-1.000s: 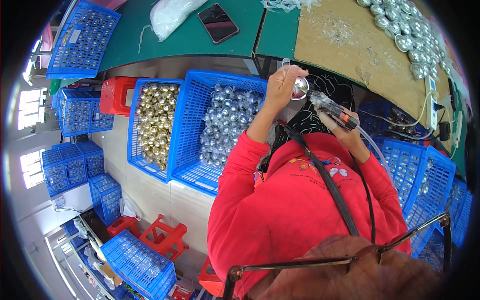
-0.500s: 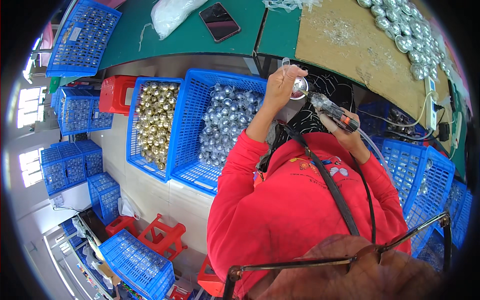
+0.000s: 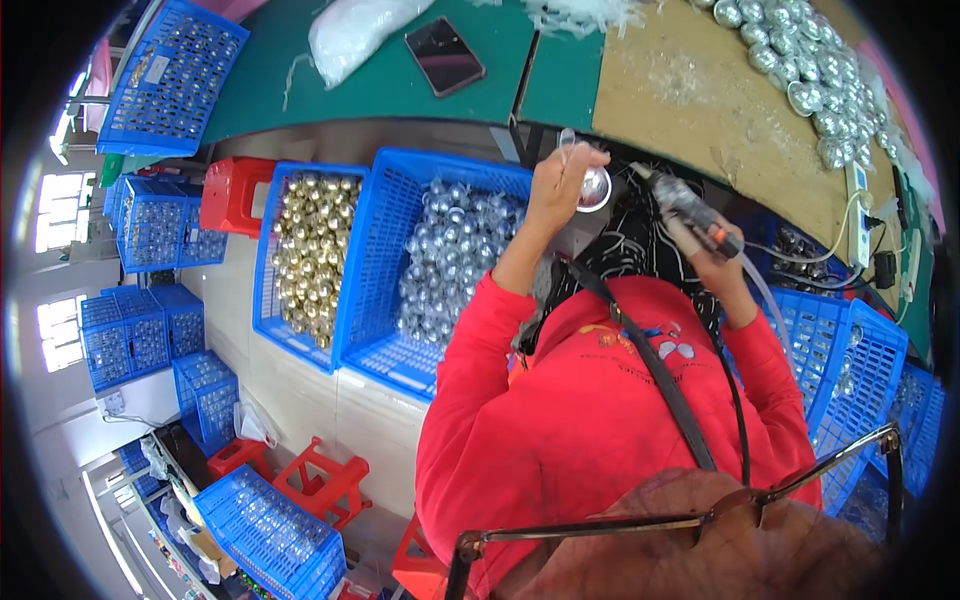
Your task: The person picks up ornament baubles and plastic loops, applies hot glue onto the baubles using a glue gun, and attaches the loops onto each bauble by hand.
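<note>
My left hand [image 3: 556,192] is closed on a shiny silver half-ball [image 3: 595,190], its round open side turned to the right. A clear plastic piece [image 3: 567,137] sticks up above the fingers; whether it belongs to the half-ball I cannot tell. In my right hand [image 3: 704,262] is a worn dark glue gun [image 3: 686,203] with an orange part and a cord trailing back. Its nozzle points up and left, a short gap away from the half-ball. Both hands are held over my lap, in front of the table edge.
Left of me stand a blue crate [image 3: 440,160] of silver balls and another crate [image 3: 263,270] of gold ones. Ahead, a green table [image 3: 380,95] bears a phone [image 3: 444,57] and a plastic bag [image 3: 350,40]. Silver pieces [image 3: 785,55] lie on the brown board [image 3: 690,110], near a power strip [image 3: 860,215].
The glue gun has drawn away from the half-ball, up and to the right, with my right hand. My left hand keeps the half-ball in nearly the same place. The view has shifted slightly.
</note>
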`<state>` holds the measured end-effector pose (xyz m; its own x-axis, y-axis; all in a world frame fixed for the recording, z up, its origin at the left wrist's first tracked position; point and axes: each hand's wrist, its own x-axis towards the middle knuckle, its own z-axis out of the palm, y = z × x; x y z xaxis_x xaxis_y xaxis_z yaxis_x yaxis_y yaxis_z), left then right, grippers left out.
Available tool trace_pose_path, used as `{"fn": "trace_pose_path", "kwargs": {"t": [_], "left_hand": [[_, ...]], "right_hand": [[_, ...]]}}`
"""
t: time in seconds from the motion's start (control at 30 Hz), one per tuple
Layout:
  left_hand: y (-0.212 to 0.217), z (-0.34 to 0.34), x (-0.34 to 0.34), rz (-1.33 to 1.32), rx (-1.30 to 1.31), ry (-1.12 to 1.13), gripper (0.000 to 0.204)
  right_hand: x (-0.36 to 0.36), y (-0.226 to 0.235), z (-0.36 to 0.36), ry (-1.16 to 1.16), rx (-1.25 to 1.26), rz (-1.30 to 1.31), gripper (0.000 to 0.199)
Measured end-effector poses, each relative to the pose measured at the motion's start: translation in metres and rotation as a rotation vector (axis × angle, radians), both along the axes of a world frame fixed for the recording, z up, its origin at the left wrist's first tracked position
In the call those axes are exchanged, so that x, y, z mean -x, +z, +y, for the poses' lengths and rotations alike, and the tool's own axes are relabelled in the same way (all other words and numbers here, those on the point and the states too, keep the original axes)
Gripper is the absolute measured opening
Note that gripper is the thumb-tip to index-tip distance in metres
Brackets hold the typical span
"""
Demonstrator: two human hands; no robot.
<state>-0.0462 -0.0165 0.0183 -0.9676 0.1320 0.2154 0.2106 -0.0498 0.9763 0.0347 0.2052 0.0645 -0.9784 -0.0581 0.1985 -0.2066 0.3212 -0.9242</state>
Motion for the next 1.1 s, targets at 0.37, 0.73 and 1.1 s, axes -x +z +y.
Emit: {"fn": "trace_pose_path", "kwargs": {"t": [0.37,0.73,1.1], "left_hand": [[-0.013,-0.008,0.003,-0.115,-0.086,0.086,0.038],[-0.014,-0.016,0.024,-0.163,-0.159,0.14,0.037],[-0.017,-0.02,0.029,-0.216,-0.178,0.18,0.037]], "right_hand": [[0.148,-0.018,0.122,-0.242,-0.739,0.144,0.034],[0.212,0.057,0.042,-0.181,-0.729,0.027,0.039],[0.325,-0.018,-0.006,-0.161,-0.7,-0.041,0.025]]}}
